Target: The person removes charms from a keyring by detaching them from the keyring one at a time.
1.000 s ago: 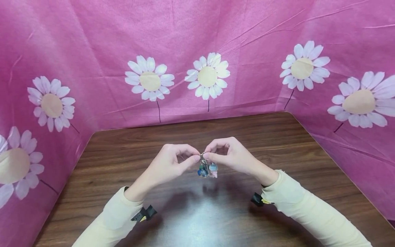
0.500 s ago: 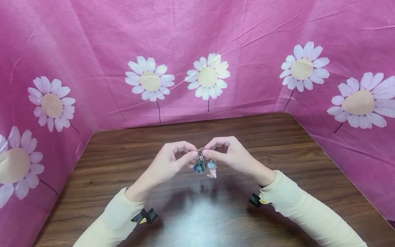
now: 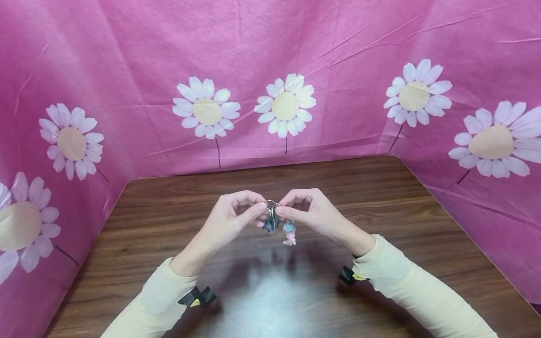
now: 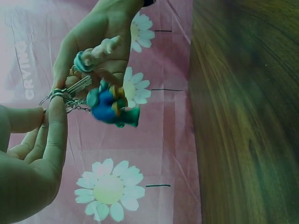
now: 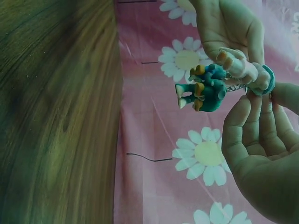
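Note:
Between both hands, above the table, a metal key ring (image 3: 271,202) is held up. My left hand (image 3: 230,216) pinches its left side between thumb and fingers. Opposite it, my right hand (image 3: 319,213) pinches at the ring's right side, its fingertips covering part of the metal. A silver key (image 4: 79,86) hangs from the ring, and short chains lead to the charms. One charm is a blue and green figure (image 4: 108,105) with yellow-orange parts, under the left fingertips. The other, a pink figure (image 3: 289,238) with a light blue top, dangles below the right fingertips.
A dark wood-grain table (image 3: 169,211) lies under the hands. Pink cloth (image 3: 338,47) printed with white daisies rises around its back and sides. Black straps (image 3: 198,296) sit at the cuffs of the pale sleeves.
The left hand has shifted slightly left and up, so more of the ring shows between the fingertips. The pink figure now hangs farther from the blue and green one.

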{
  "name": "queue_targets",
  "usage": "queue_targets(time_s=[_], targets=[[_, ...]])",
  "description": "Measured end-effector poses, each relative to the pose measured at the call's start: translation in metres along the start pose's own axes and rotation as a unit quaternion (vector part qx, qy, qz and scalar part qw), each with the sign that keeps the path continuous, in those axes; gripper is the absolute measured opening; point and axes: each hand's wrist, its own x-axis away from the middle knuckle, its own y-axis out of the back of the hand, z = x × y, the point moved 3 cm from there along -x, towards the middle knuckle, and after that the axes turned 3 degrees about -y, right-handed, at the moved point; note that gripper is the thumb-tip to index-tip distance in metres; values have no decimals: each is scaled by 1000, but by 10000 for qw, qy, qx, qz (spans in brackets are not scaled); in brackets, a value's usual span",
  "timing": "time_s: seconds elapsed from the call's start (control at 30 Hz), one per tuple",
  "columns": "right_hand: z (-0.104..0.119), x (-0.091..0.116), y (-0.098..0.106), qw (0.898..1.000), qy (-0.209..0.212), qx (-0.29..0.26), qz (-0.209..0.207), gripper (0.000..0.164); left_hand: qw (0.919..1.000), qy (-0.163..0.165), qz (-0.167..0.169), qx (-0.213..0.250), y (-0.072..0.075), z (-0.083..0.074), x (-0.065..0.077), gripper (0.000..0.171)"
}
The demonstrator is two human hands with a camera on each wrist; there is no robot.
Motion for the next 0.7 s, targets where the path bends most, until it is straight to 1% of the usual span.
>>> queue_targets(time_s=[0.13,0.2,0.23,0.3,0.4,0.47,0.57,0.7], targets=[[0,-2,-1,9999,76,149,-36,11,9999,-30,-43,86,1,1,1,13],[1,-2,-1,9995,115,282,-60,9,10000,-4,9,11,2,1,2,13],[1,-2,-1,9992,128,359,-79,9,9999,22,56,-85,3,1,2,13],[2,-2,0,9982,160,556,-125,7,9987,71,173,-473,5,2,3,14],[3,-1,1,9966,160,797,-122,5,9922,131,383,-1182,7,4,4,13],[3,-1,1,9958,159,892,-89,5,9874,103,465,-1508,7,4,5,13],[4,0,0,9954,148,951,-18,5,9847,35,490,-1671,7,2,5,13],[5,0,-1,9957,200,907,40,5,9849,-56,428,-1677,5,-2,5,13]])
